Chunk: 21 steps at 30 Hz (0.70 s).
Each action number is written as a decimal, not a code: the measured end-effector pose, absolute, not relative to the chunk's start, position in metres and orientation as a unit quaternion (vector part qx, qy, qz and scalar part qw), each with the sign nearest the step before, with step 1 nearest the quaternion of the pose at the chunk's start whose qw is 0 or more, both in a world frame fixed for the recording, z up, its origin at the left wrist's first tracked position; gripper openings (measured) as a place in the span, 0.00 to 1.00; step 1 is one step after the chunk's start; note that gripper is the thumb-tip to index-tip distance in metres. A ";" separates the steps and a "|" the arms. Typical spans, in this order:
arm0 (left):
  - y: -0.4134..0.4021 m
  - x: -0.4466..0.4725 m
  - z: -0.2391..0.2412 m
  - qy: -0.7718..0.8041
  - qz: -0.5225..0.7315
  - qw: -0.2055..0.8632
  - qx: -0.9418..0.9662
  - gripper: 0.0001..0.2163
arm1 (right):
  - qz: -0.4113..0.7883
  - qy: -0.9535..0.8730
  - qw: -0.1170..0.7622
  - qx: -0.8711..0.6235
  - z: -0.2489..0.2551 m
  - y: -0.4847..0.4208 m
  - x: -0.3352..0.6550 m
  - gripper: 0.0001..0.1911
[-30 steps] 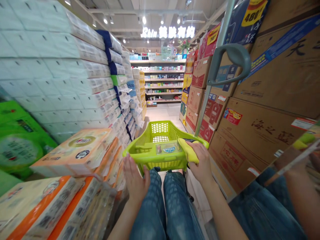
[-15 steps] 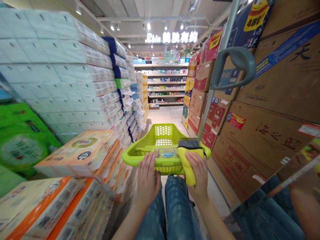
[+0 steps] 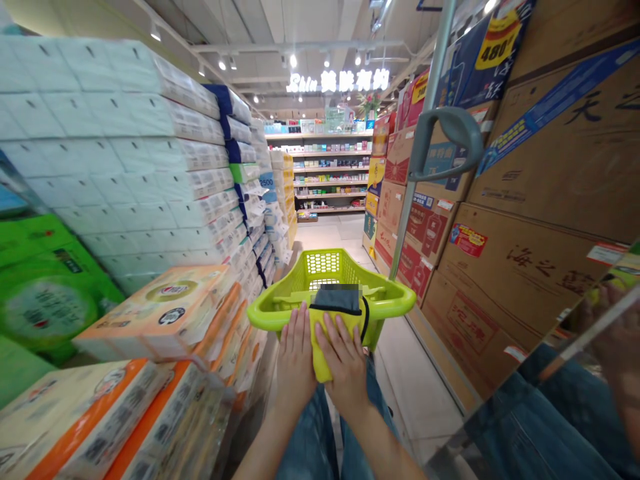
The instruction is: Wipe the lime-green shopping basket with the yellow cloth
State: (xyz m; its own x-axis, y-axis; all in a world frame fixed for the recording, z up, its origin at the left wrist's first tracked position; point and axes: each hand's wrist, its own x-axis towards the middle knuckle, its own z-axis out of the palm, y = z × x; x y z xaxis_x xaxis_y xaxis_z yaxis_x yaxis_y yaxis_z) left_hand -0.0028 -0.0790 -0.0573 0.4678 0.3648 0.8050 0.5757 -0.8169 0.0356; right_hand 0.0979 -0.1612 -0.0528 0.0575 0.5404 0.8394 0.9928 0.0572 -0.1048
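Observation:
A lime-green shopping cart stands right in front of me, its handle crossing the lower middle of the head view. My left hand rests over the handle left of centre, with fingers held together and laid across the bar. Just beside it, my right hand presses a yellow and grey cloth onto the bar. Its fingers are slightly spread on the yellow side, and the cloth hangs down in front of the palm. The cloth covers the handle's middle.
Tissue packs are stacked high at left, with orange-edged packs lower and nearer. Cardboard boxes line the right side, behind a metal pole with a grey grip. Shelves close off the aisle's far end.
My right hand has slid the cloth leftward along the handle, from its right end to the middle, close to my left hand. My left hand stays on the bar.

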 end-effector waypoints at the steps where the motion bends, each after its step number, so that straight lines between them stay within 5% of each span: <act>1: -0.079 -0.003 -0.057 -0.277 -0.437 0.121 -0.847 0.32 | -0.301 -0.630 0.372 -0.612 -0.053 -0.164 0.103 0.35; 13: -0.086 0.005 -0.050 -0.281 -0.457 0.099 -0.838 0.34 | -0.284 -0.481 0.495 -0.665 -0.064 -0.187 0.151 0.34; 21: -0.078 -0.006 -0.053 -0.267 -0.436 0.118 -0.851 0.32 | -0.285 -0.622 0.395 -0.613 -0.055 -0.162 0.089 0.35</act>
State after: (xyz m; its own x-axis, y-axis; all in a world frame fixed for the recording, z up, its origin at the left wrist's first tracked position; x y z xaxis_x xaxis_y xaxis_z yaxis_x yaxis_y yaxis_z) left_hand -0.0064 -0.0784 -0.0527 0.4777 0.3518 0.8050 0.5582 -0.8291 0.0311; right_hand 0.0894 -0.1618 -0.0555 0.0634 0.5379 0.8406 0.9876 0.0871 -0.1302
